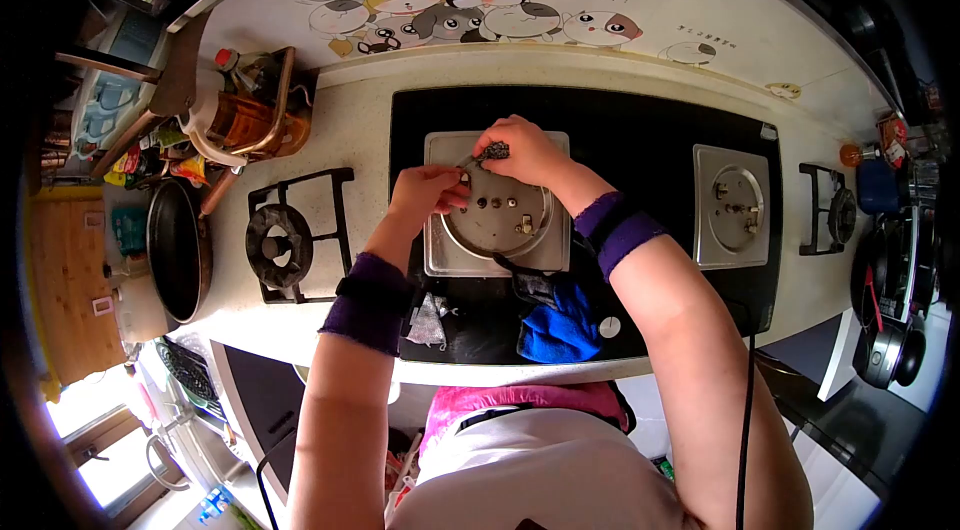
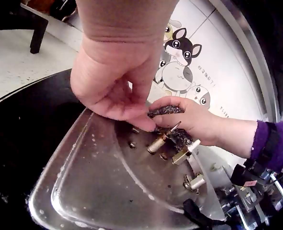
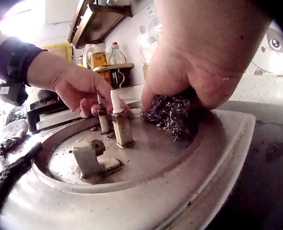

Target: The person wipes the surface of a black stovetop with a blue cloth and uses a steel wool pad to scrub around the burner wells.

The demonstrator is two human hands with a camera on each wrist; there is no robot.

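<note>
My right hand (image 1: 525, 152) grips a dark steel wool scrubber (image 3: 169, 115) low over the far side of a round recess in a stainless steel burner plate (image 1: 445, 260). The wool bunches out beneath the fingers. My left hand (image 1: 428, 192) is at the recess's left rim, its fingers (image 2: 127, 108) loosely bent close to the wool. Brownish stains mark the metal. Upright from the recess stand a white-tipped igniter pin (image 3: 116, 103), a thin metal probe (image 3: 103, 120) and a squat metal bracket (image 3: 86, 158).
Left of the black glass hob stands a removed pan support (image 1: 280, 245). Near the front edge lie a blue cloth (image 1: 560, 325) and a grey cloth (image 1: 428, 320). A second burner plate (image 1: 705, 245) is at right, a frying pan (image 1: 178, 250) far left, and a bottle rack (image 1: 285, 95) behind.
</note>
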